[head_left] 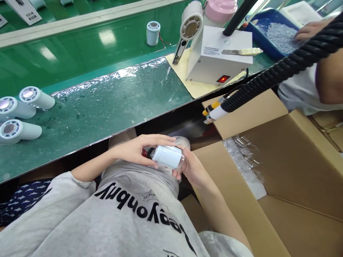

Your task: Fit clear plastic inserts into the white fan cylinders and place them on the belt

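Observation:
Over my lap, both hands hold a light-blue cylindrical fan housing, tilted nearly on its side. A clear plastic piece shows around its right end. My left hand grips the left end, thumb below and fingers stretched along the top. My right hand closes its fingers on the clear right end. Something dark red shows by my left palm; I cannot make it out. Farther off, a similar housing stands upright on the green belt with thin red wires trailing from it.
Several light-blue fans lie at the bench's left. A white box-shaped device with a lit red switch bears a blade. Near it stand a handheld fan and a black corrugated hose. An open carton holds clear plastic pieces. A co-worker's hand reaches a blue tray.

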`<state>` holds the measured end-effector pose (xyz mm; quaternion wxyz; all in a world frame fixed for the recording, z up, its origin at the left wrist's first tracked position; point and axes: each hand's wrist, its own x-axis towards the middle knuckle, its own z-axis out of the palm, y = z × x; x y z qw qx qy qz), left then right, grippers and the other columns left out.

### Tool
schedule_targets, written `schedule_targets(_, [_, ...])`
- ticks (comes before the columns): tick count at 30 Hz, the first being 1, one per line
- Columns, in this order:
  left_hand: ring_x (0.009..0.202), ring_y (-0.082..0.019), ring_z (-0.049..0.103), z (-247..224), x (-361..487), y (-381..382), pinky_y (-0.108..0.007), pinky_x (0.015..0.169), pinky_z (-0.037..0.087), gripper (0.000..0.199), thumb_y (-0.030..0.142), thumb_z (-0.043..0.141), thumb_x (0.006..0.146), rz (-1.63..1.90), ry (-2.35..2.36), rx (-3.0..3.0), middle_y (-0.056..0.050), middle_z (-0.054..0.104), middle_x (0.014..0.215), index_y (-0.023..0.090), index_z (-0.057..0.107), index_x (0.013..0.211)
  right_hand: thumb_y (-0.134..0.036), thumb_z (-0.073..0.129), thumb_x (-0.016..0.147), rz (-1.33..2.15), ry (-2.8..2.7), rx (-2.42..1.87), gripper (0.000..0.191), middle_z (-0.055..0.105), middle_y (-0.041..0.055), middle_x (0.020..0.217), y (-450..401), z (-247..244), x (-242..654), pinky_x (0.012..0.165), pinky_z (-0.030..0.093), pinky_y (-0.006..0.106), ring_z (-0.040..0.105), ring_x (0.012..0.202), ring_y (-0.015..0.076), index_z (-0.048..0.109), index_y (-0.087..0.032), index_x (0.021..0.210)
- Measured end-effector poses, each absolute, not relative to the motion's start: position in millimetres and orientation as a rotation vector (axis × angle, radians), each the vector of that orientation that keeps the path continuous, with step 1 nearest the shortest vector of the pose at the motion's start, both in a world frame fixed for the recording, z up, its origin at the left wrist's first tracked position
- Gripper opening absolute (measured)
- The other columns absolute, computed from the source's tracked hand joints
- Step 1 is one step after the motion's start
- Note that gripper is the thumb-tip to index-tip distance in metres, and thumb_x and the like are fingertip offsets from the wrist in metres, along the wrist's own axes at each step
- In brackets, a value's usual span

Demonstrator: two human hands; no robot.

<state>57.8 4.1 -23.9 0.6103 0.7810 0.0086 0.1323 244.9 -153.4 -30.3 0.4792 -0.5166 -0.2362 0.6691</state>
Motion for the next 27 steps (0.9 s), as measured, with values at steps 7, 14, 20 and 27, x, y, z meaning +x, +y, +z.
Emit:
schedule_targets(7, [0.140, -0.033, 0.060, -24.5, 61.0, -3.3, -0.043, 0.110, 0.055, 0.067, 0.030, 0.086, 0.082, 0.347, 0.051, 1.770, -0.016, 0.062, 0.151, 0.028, 0.065, 0.145, -0.096, 0.053, 0.077, 1.880, -0.513, -1.197, 0.086, 0.068, 0.0047, 0.055, -151.8, -30.0, 246.7, 0.029, 0.040, 0.019, 0.056, 0.035, 0.0131, 0.070, -0.015, 0.098])
schedule_targets(14, [0.119, -0.027, 0.069, -12.7, 59.1, -13.8, -0.031, 0.087, 0.062, 0.066, 0.032, 0.085, 0.081, 0.265, 0.307, 1.591, -0.014, 0.066, 0.141, 0.024, 0.063, 0.143, -0.089, 0.052, 0.086, 1.161, -1.071, -1.327, 0.082, 0.079, 0.0128, 0.099, -163.7, -47.8, 253.4, 0.060, 0.066, 0.036, 0.079, 0.080, 0.0267, 0.061, -0.022, 0.132])
schedule_targets(20, [0.092, -0.019, 0.072, -8.8, 57.7, -14.0, -0.027, 0.074, 0.060, 0.072, 0.039, 0.086, 0.082, 0.170, 0.354, 1.527, -0.012, 0.073, 0.126, 0.023, 0.060, 0.148, -0.017, 0.072, 0.098, 0.263, -1.747, -1.150, 0.053, 0.064, 0.0055, 0.151, -167.5, -48.5, 263.8, 0.107, 0.061, 0.047, 0.065, 0.136, 0.0277, 0.061, -0.041, 0.144])
schedule_targets(27, [0.127, -0.029, 0.066, -12.5, 56.2, -11.5, -0.037, 0.100, 0.058, 0.078, 0.031, 0.087, 0.081, 0.167, 0.248, 1.521, -0.014, 0.063, 0.151, 0.029, 0.057, 0.153, -0.059, 0.073, 0.094, 0.900, -1.312, -1.286, 0.049, 0.075, 0.0093, 0.136, -172.8, -46.9, 263.5, 0.092, 0.068, 0.042, 0.072, 0.126, 0.0312, 0.072, -0.032, 0.135])
